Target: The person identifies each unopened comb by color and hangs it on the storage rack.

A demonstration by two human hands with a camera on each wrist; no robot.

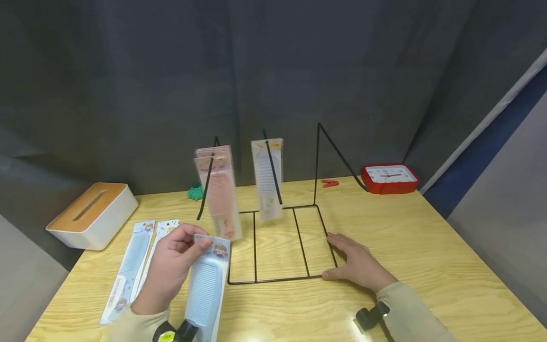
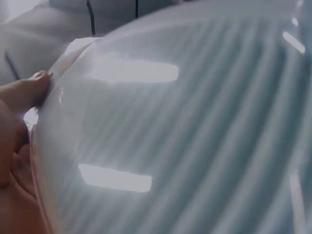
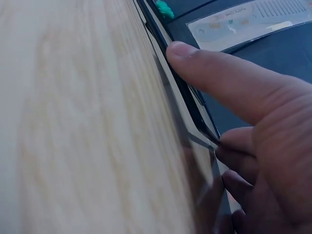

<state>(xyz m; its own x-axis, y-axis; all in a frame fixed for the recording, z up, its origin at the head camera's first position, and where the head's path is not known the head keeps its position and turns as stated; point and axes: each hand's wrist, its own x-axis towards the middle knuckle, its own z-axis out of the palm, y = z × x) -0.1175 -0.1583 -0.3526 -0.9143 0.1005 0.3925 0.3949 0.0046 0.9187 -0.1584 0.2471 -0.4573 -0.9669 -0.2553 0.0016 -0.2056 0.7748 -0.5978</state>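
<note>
My left hand (image 1: 171,263) pinches the top card edge of a packaged blue comb (image 1: 205,285), which hangs down in front of the wrist. In the left wrist view, the comb's glossy clear wrapper (image 2: 185,126) fills most of the picture. At the right front corner of a black wire display rack (image 1: 282,280), my right hand (image 1: 359,261) rests with spread fingers. Its thumb (image 3: 214,70) touches the front bar. Packaged pink combs (image 1: 220,194) hang on the rack's left hook, and a pale packaged comb (image 1: 267,180) hangs on the middle one. The right hook (image 1: 339,152) is bare.
Left of my left hand lie a packaged blue comb (image 1: 132,261) and another comb package (image 1: 164,230), partly hidden. A tissue box (image 1: 96,216) stands at the left. Behind are a green item (image 1: 195,193), a red clip (image 1: 330,183) and a red clock (image 1: 390,178).
</note>
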